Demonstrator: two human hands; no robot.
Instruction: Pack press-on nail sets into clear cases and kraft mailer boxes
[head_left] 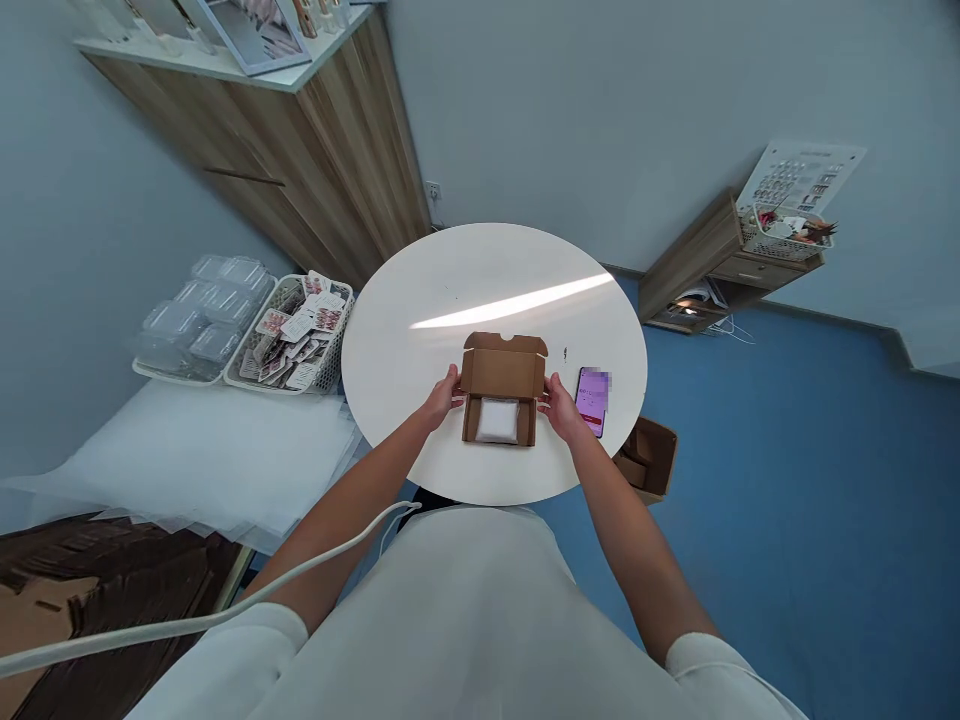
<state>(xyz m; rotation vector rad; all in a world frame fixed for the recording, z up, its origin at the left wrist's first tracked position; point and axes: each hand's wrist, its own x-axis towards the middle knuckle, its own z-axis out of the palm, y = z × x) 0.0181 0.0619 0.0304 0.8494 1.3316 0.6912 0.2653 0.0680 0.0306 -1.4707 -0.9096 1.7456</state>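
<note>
A small brown cardboard box (504,372) sits on the white round table (420,275), its lid raised at the back. Inside lies a white, soft-looking packet (498,421), kind unclear. My left hand (443,397) holds the box's left side near the lid hinge, thumb up and fingers bent against the cardboard. On the opposite side, my right hand (559,405) grips the right edge, with its fingertips at the side flap. Just beyond that hand rests a phone (592,400) with a lit purple screen. A tiny dark item (565,353) lies above it, too small to name.
Left of the table stand a basket of printed cards (300,335) and a tray of clear plastic boxes (210,310), above white sheets (210,440). An open carton (651,458) is on the floor at right. A white cable (300,570) crosses my left arm.
</note>
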